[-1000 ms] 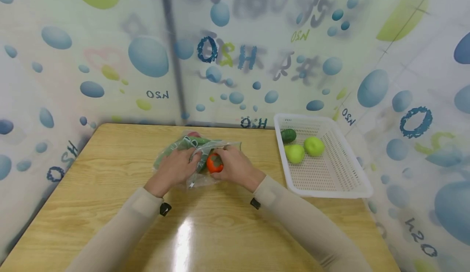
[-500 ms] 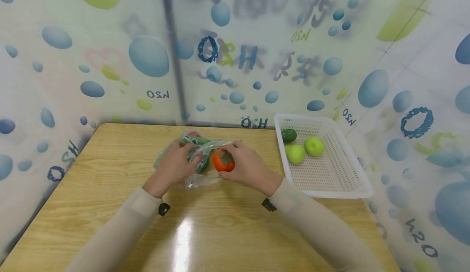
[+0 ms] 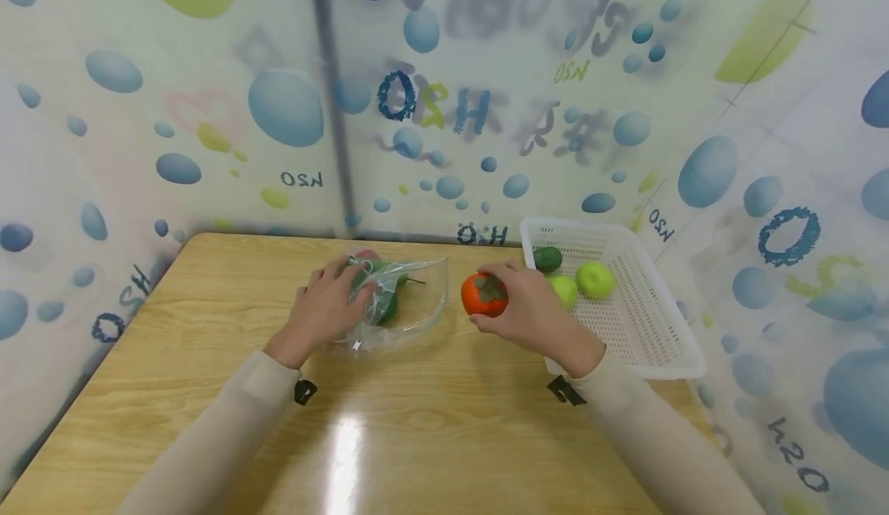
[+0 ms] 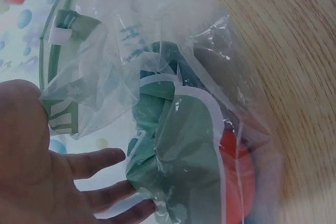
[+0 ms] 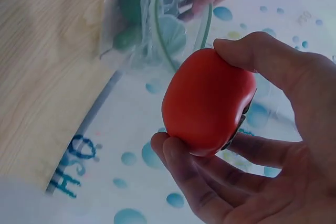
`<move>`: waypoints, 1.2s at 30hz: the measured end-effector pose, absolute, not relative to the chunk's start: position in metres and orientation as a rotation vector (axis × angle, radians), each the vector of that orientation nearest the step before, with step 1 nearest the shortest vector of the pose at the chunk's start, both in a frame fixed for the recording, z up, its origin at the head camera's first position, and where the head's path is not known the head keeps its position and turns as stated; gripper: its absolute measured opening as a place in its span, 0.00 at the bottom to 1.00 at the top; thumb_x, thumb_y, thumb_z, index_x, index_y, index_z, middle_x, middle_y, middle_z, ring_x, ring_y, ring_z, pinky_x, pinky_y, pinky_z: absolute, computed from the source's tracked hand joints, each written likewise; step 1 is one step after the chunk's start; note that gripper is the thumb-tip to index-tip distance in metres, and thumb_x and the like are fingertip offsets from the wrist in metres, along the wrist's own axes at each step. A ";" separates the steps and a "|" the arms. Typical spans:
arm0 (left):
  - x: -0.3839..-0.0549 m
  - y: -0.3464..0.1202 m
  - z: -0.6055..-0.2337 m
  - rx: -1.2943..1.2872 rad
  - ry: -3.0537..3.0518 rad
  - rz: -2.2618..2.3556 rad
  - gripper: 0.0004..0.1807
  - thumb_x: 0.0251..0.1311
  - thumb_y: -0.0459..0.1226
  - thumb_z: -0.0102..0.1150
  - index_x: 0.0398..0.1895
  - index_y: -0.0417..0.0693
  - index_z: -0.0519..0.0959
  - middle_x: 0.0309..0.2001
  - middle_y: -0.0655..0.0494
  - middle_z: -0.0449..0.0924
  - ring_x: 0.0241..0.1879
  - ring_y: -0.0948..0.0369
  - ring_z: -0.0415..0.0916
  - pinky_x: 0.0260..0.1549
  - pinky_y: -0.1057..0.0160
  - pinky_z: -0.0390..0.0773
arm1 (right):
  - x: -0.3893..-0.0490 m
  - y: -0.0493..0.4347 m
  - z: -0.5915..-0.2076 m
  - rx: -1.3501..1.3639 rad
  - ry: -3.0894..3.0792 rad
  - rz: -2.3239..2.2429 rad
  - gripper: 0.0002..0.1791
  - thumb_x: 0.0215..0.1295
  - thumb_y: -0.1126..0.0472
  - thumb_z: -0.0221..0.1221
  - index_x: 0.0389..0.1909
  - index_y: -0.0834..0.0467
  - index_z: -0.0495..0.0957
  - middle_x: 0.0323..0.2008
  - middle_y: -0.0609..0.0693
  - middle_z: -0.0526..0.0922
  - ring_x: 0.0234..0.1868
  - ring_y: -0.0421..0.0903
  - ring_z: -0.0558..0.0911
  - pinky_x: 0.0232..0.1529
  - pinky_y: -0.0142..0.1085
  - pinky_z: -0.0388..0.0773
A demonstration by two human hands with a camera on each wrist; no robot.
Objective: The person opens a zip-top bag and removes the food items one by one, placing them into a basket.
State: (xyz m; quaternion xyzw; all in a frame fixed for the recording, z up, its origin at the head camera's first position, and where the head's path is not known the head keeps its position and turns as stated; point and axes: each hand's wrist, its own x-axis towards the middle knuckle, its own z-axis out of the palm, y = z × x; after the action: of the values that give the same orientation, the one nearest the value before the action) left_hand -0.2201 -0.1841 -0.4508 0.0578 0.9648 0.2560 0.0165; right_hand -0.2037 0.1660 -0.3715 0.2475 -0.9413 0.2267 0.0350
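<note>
- Right of centre, the right hand [image 3: 536,310] pinches a red persimmon [image 3: 484,295].
- Left of centre, the left hand [image 3: 322,310] touches a clear bag [image 3: 389,337] with spread fingers; its contents are hard to distinguish.
- At right, one green apple [image 3: 566,292] is partly hidden.

The tabletop [image 3: 417,438] is pale grained wood, glossy enough to throw back a streak of glare toward seven o'clock in the head view. The bag [image 4: 184,119], at seven o'clock, is thin clear plastic, creased and shiny. At five o'clock, the persimmon [image 5: 207,98] has smooth skin with a soft sheen. The basket [image 3: 625,333], at four o'clock, is perforated plastic. The sleeves [image 3: 215,422] are matt cloth.
</note>
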 end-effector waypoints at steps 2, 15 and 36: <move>-0.221 -0.186 -0.453 0.177 2.994 0.798 0.38 0.93 0.58 0.43 0.93 0.48 0.65 0.94 0.33 0.55 0.88 0.24 0.57 0.77 0.10 0.61 | -0.206 0.175 -0.372 0.745 -2.888 0.693 0.39 0.65 0.54 0.85 0.74 0.63 0.83 0.62 0.62 0.90 0.55 0.58 0.90 0.56 0.52 0.95; -0.224 -0.197 -0.456 0.201 2.974 0.799 0.41 0.94 0.61 0.37 0.96 0.46 0.59 0.92 0.30 0.58 0.83 0.19 0.64 0.73 0.11 0.69 | -0.231 0.242 -0.368 0.485 -2.994 0.665 0.36 0.70 0.55 0.81 0.72 0.67 0.82 0.62 0.65 0.91 0.53 0.60 0.88 0.58 0.57 0.91; -0.224 -0.200 -0.452 0.175 2.935 0.758 0.43 0.94 0.59 0.35 0.97 0.41 0.52 0.90 0.25 0.59 0.84 0.20 0.64 0.77 0.14 0.67 | -0.271 0.350 -0.382 0.083 -3.477 0.337 0.23 0.62 0.59 0.79 0.47 0.69 0.80 0.37 0.59 0.82 0.40 0.57 0.80 0.41 0.45 0.77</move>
State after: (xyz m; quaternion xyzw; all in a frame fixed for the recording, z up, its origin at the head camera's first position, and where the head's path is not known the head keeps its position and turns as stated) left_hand -0.2237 -0.1997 -0.4521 0.0576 0.9653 0.2493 0.0525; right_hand -0.2706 0.3503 -0.3825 0.0234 -0.9797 0.0949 -0.1752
